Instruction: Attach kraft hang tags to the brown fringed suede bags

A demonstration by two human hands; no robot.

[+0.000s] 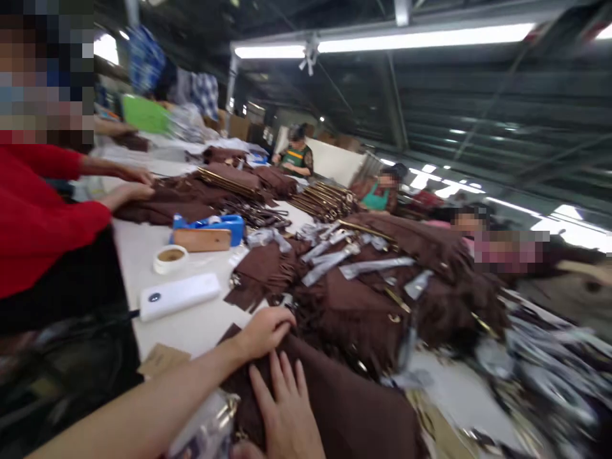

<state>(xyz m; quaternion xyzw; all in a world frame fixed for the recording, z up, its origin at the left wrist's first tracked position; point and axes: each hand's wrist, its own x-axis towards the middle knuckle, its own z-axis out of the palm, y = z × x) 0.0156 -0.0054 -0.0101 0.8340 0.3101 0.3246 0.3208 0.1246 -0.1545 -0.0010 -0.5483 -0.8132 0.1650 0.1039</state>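
A dark brown fabric bag (349,395) lies at the bottom centre, close to me. At its far left edge my left hand (265,330) is closed, fingers curled together; what they grip is hidden. My right hand (289,405) rests flat on the brown fabric just below, palm down with fingers spread. Beside the bag's left side is a clear plastic bag (205,424) with shiny metal parts inside. Beyond my hands, a pile of brown fringed bags (358,306) has wrapped straps and gold-coloured hardware.
On the white table (191,331) are a white device (179,296), a tape roll (171,259), a blue holder (234,228) and a brown paper piece (164,360). At left, a person in red (43,210) handles brown fabric. Plastic-wrapped straps (549,370) lie right; more people sit behind.
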